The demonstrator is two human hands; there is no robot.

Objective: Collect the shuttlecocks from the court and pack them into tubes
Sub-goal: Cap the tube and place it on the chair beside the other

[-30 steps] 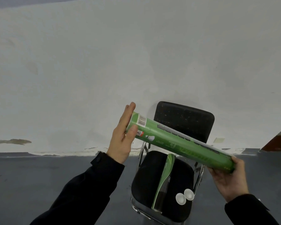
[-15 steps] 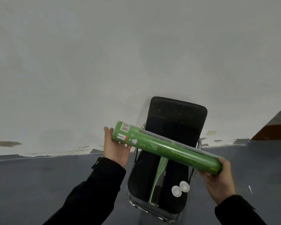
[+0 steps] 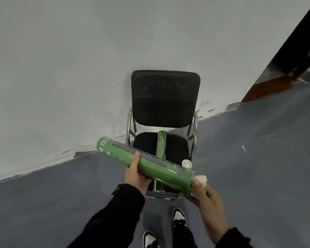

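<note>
Green tube point(image 3: 147, 162) held near-horizontal over the chair point(image 3: 166, 97) seat, long axis running far-left to near-right, barcode end far-left and slightly higher. Glossy green, dark band of print along its length, clear tape near the right end. Left hand point(image 3: 135, 176) cradles it from below at mid-length, thumb curled over the top. Right hand point(image 3: 207, 196) at the near-right mouth, fingers pinching a white shuttlecock point(image 3: 201, 179) sticking out of the opening. Second green tube point(image 3: 161, 145) and a white cap point(image 3: 187, 163) lie on the seat.
</note>
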